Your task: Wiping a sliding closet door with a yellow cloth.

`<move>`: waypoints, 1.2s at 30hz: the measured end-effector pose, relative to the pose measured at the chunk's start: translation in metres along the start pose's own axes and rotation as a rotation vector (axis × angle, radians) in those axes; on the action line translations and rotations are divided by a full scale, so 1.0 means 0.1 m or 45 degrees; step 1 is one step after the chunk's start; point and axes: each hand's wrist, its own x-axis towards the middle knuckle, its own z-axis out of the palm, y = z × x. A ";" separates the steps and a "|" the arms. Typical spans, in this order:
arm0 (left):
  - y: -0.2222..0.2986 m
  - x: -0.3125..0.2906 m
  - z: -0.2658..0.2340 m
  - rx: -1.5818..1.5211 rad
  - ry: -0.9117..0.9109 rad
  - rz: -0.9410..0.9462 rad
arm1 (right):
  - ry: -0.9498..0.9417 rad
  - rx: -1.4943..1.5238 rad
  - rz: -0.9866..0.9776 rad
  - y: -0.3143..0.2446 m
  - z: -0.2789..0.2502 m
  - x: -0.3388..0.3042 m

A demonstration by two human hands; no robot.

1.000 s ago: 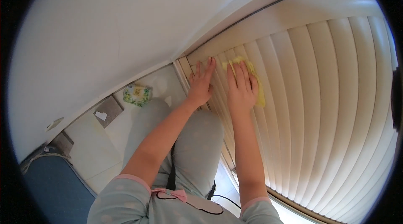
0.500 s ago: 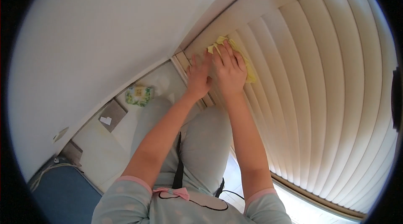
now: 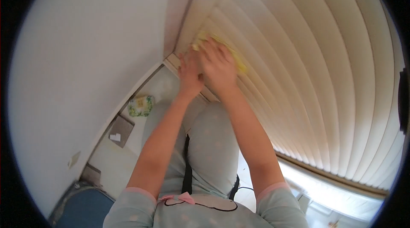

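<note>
My right hand presses a yellow cloth against the cream ribbed panel, near its left border. The cloth sticks out past the fingertips and along the hand's right side. Close beside it, my left hand has its fingers stretched out toward the panel's plain border, with no object visible in it. The two hands nearly touch, and both are slightly blurred. What lies under my left palm is hidden.
A white wall rises on the left. Below it, a green-and-white patterned packet lies on the pale floor by my knee. Grey squares stand along the wall's foot. A dark blue rounded object is at lower left.
The view has turned, so the wall and panel appear shifted. Both hands sit a little farther left in the picture, with the cloth still under my right hand.
</note>
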 end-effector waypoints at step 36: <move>-0.13 0.22 -0.01 -0.036 -0.120 0.130 | 0.250 -0.452 1.260 0.16 -1.77 -4.11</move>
